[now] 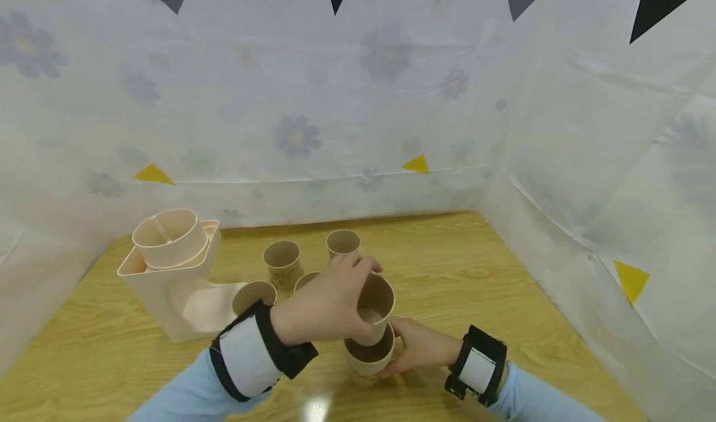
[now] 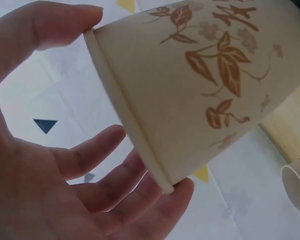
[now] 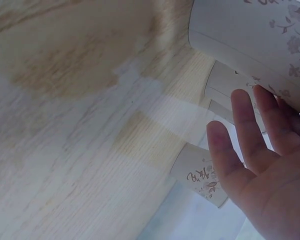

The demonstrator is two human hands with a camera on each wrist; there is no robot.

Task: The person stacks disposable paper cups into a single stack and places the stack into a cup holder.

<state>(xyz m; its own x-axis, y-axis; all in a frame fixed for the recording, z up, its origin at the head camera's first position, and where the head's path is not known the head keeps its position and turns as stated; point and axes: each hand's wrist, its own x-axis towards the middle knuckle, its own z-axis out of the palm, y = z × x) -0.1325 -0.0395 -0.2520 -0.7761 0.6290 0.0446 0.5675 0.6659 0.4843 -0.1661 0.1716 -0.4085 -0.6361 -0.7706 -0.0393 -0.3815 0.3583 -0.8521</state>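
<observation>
My left hand [image 1: 330,301] holds a paper cup [image 1: 377,301] by its rim, thumb on one side and fingers on the other. In the left wrist view this cup [image 2: 200,90] shows a brown leaf print. Its base is at the mouth of a second paper cup [image 1: 366,372]; the head view does not settle how far inside it sits. That lower cup stands on the table, and my right hand [image 1: 419,347] holds its side between thumb and fingers. In the right wrist view the lower cup [image 3: 245,40] fills the top corner, with the fingertips against it.
Behind the hands stand more paper cups, one at the back left [image 1: 282,260], one at the back right [image 1: 343,242], another partly hidden [image 1: 306,279]. Left is a cream plastic stand [image 1: 168,291] bearing a round container [image 1: 170,238]; a cup [image 1: 254,294] is by its base. White sheeting [image 1: 279,99] walls the wooden table [image 1: 481,273].
</observation>
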